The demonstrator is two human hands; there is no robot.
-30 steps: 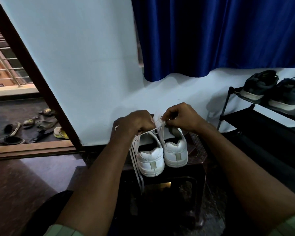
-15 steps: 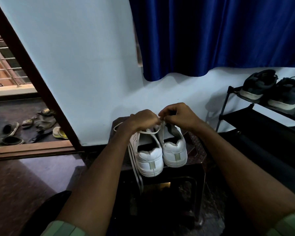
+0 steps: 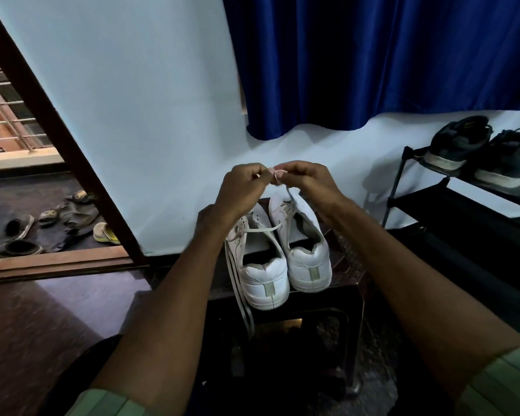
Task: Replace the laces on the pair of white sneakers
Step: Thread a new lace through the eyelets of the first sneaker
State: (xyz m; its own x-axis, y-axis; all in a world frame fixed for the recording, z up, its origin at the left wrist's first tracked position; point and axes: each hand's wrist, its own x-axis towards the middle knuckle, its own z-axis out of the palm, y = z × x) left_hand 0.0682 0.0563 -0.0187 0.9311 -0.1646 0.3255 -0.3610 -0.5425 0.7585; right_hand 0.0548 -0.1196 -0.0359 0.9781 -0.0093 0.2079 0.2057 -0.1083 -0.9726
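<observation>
- White flat shoelace is pinched at its upper end between the fingertips of the left hand and the right hand, which meet knuckle to knuckle.
- Below that pinch, the lace drops to the eyelets of the right white leather sneaker.
- Just beside it, under the left wrist, stands the left white leather sneaker, heel toward the person; a lace strand crosses its opening.
- Both shoes sit on a dark plastic stool.
- Loose pale laces hang over the stool's edge, below and left of the grip.
- Far right of the hands, dark grey sneakers rest on a black metal shoe rack.
- Above, a deep blue curtain hangs.
</observation>
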